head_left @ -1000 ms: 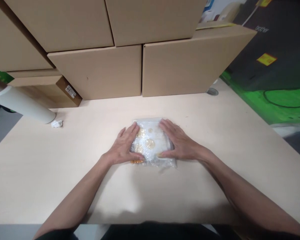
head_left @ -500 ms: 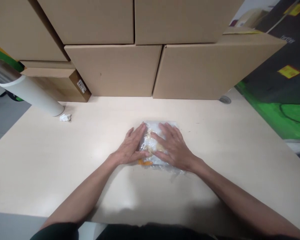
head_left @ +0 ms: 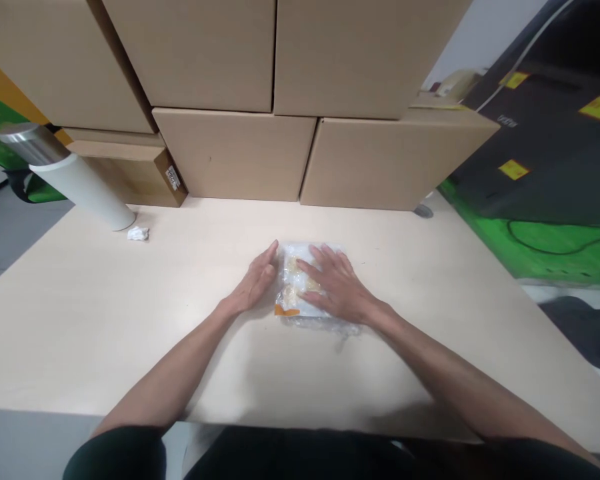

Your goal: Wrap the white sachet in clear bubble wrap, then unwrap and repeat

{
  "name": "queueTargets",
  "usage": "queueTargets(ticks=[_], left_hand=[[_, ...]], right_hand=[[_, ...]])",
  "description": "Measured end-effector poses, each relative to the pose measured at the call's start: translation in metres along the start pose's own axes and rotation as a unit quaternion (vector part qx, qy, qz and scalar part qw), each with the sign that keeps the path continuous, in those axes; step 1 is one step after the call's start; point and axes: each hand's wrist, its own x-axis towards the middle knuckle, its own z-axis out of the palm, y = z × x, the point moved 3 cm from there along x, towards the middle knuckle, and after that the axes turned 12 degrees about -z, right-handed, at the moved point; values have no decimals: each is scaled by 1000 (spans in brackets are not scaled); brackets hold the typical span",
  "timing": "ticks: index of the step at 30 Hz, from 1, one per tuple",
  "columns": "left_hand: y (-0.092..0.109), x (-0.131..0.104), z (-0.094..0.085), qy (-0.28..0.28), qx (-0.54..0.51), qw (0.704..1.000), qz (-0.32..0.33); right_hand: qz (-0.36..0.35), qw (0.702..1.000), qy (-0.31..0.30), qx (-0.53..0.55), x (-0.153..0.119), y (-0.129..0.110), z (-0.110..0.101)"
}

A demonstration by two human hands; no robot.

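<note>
A flat package in clear crinkled plastic (head_left: pixel 293 280) lies on the light wooden table, with an orange patch at its near left corner. My right hand (head_left: pixel 334 285) rests on top of it with the fingers spread, covering its right part. Beside the package's left edge is my left hand (head_left: pixel 256 281), on its side with the fingers stretched out and nothing held. Loose plastic film sticks out along the near edge of the package.
Stacked cardboard boxes (head_left: pixel 235 157) line the back of the table (head_left: pixel 105 320). At the left lie a white bottle (head_left: pixel 87 190) with a steel cap and a crumpled white scrap (head_left: pixel 138 233). A dark case (head_left: pixel 545 153) stands beyond the right edge.
My left hand has moved off the package to its left side, its thumb now drawn in. My right hand stays on the package. The camera view has shifted a little.
</note>
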Motion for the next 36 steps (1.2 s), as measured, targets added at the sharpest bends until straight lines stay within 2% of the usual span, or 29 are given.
queueTargets(ticks=[4, 8, 12, 15, 17, 19, 21, 23, 25, 28, 32, 36], left_hand=[[-1, 0, 0, 28, -36, 999, 0], [-1, 0, 1, 36, -40, 999, -6], [2, 0, 2, 31, -29, 999, 17], [4, 1, 3, 19, 3, 998, 63], [5, 1, 4, 13, 23, 995, 92], [4, 1, 6, 2, 37, 993, 109], [4, 0, 7, -16, 49, 993, 106], [3, 0, 9, -31, 51, 994, 90], [3, 0, 9, -30, 40, 996, 70], [3, 2, 11, -5, -9, 999, 31], [0, 6, 16, 11, -149, 988, -32], [-5, 11, 16, 16, -237, 970, -53]], right_hand=[[-18, 1000, -2, -20, 5, -14, -14], [-12, 1000, -12, -21, 10, -21, 4], [-5, 999, 30, -15, 13, -18, 20], [-16, 997, 44, 62, 12, -11, 14], [9, 985, 96, 142, 7, -2, 0], [85, 951, 210, 212, -6, 12, -14], [186, 890, 322, 264, -25, 26, -21], [267, 828, 371, 325, -43, 34, -17], [310, 778, 365, 406, -54, 35, -6], [311, 726, 355, 501, -55, 26, 5], [294, 710, 346, 538, -45, 12, -2], [286, 696, 325, 573, -35, 12, -12]])
